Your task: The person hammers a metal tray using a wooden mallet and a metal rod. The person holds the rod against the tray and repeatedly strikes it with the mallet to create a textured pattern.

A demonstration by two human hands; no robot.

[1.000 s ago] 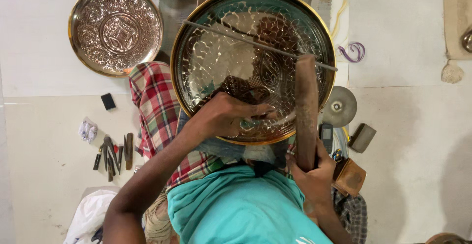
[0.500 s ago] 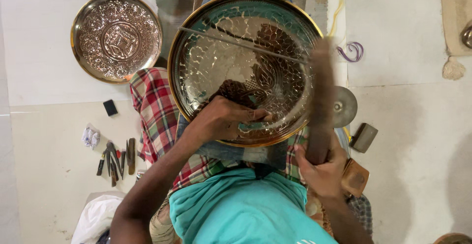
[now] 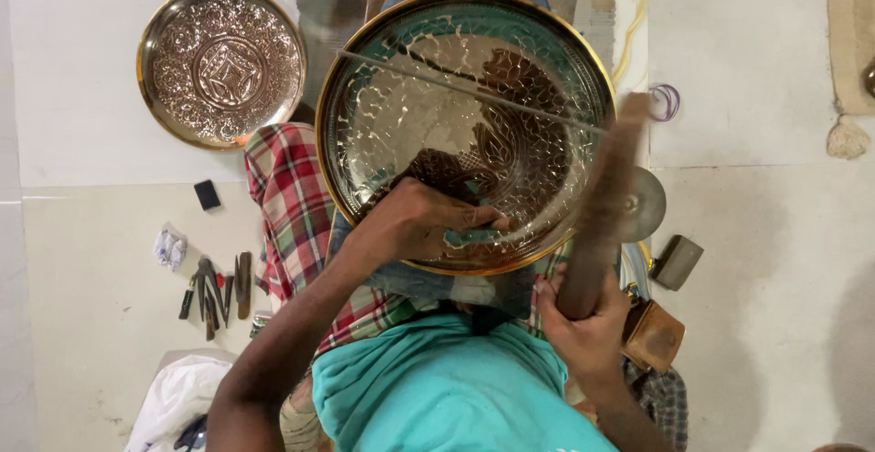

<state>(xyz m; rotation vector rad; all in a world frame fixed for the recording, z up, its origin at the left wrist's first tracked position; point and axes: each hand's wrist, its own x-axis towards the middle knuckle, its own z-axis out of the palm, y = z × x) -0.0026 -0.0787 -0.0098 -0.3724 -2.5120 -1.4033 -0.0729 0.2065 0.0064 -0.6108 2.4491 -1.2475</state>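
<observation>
Pale workshop floor: embossing a large brass tray [image 3: 465, 128] propped on the lap.
Left hand [image 3: 415, 224] pinches a punch against the tray; right hand [image 3: 583, 324] grips the wooden mallet [image 3: 602, 206], now blurred and swung rightward off the earlier upright, mid-blow.

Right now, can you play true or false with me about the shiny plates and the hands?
1. The left hand rests on the big plate. True.
2. The right hand is empty. False: it grips a wooden mallet.
3. A second plate lies to the left of the big one. True.
4. The small tools sit on top of the big plate. False: they lie on the floor, lower left.
5. The checked cloth is plain blue. False: it is red, green and white.
</observation>
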